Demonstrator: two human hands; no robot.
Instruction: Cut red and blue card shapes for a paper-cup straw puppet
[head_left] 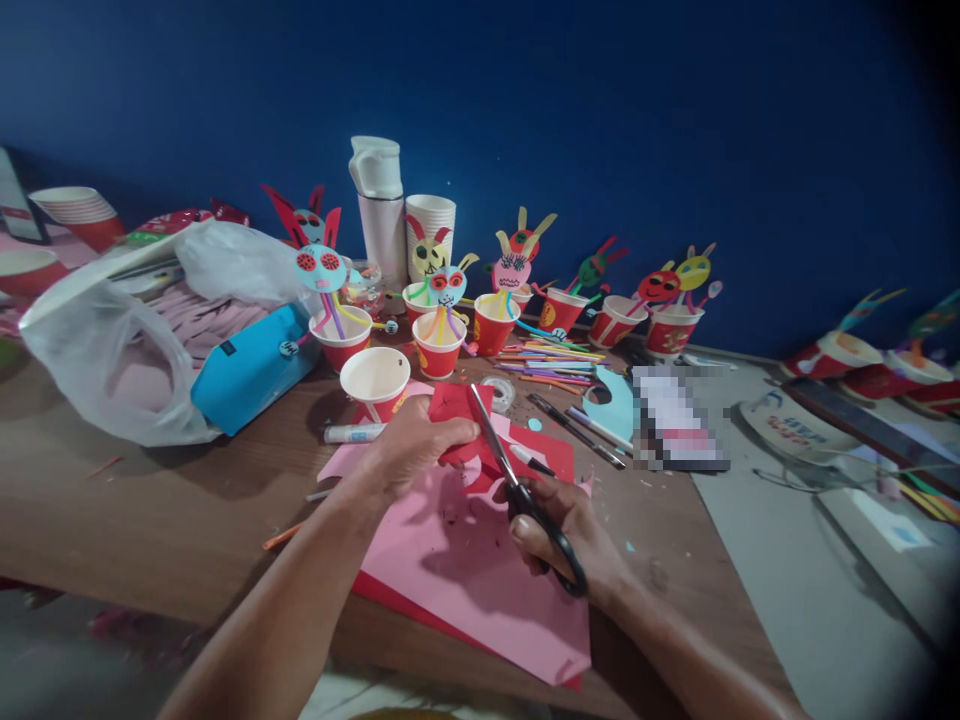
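My left hand (pixel 412 445) pinches a piece of red craft paper (pixel 457 425) at its edge. My right hand (pixel 570 535) grips black-handled scissors (pixel 525 500), whose steel blades reach up against the red piece. Beneath both hands lie sheets of pink paper (pixel 465 590) over a red sheet (pixel 469 610), dotted with small scraps. A white glue stick (pixel 352 432) lies just left of my left hand. A red paper cup (pixel 375 385) stands just beyond that hand.
Paper-cup puppets with straw limbs (pixel 446 320) line the back of the wooden table (pixel 150 520) against a blue wall (pixel 525 120). A white plastic bag (pixel 97 350) and a blue paper piece (pixel 251 365) lie left; pens (pixel 574 428) and a tape roll (pixel 499 393) lie ahead.
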